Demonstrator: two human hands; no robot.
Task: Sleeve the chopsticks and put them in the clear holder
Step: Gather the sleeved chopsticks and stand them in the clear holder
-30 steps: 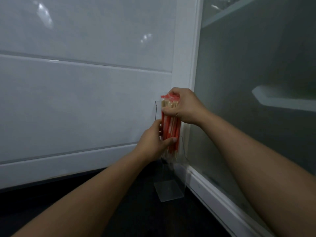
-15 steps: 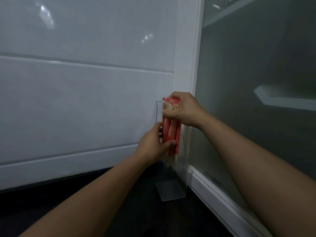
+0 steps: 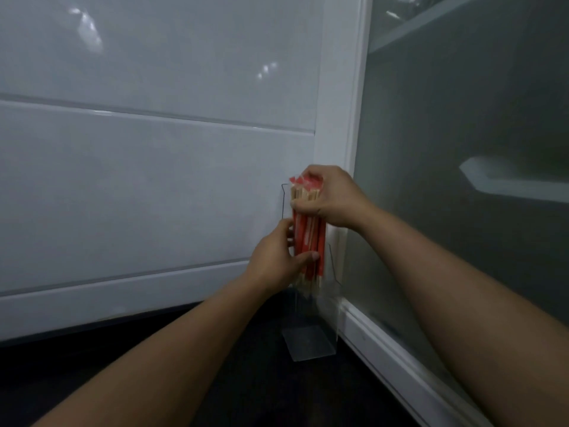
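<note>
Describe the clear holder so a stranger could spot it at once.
Look to the corner where the white panelled wall meets the frosted glass panel. On the dark surface there stands the clear holder, a tall see-through box. The left hand and right hand hold red-sleeved chopsticks at its top.
</note>
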